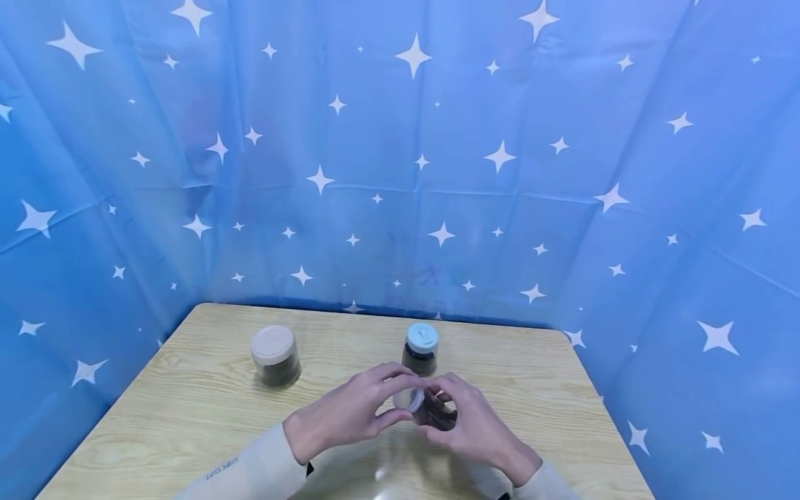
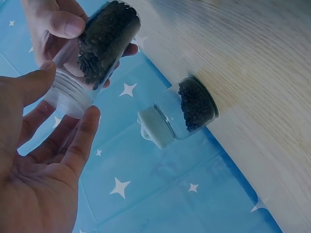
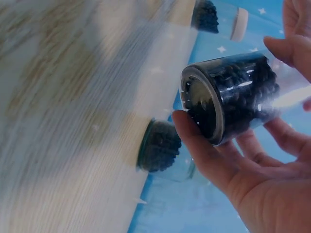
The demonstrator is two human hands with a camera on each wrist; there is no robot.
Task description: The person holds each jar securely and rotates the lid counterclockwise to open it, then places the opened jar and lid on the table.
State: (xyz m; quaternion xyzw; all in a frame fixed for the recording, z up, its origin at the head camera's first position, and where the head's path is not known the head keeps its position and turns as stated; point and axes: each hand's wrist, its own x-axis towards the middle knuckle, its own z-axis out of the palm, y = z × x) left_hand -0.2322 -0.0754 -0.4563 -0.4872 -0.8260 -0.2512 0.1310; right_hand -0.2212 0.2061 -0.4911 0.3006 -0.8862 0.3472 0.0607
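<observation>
"Where's the clear jar (image 3: 248, 94)?"

"Up off the surface (image 1: 187, 403), between two hands. It leans over, and its mouth points to about 10 o'clock in the head view."

"What's in it?"

"Lots of little black bits (image 2: 108, 41). You can see them through the side."

"What's the left hand (image 1: 351, 410) doing?"

"It comes in at 9 o'clock from the jar. Its thumb and fingers pinch the see-through rim (image 2: 73, 92). I can't tell if that end has a lid on."

"And the right hand (image 1: 478, 425)?"

"That one's at 3 o'clock. Its thumb and fingers curl round the jar, near the bottom end."

"Are there more jars?"

"Two. The blue-lid jar (image 1: 420, 351) stands just past the clear one, at 12 o'clock. The white-lid jar (image 1: 275, 357) stands well apart, at about 10 o'clock. Both have dark stuff in them and both stand up straight."

"What's behind?"

"A blue curtain (image 1: 375, 146) with white stars. It goes round the far edge and both sides."

"And the arms?"

"They have pale sleeves (image 1: 250, 469). The left one has some writing on it."
</observation>
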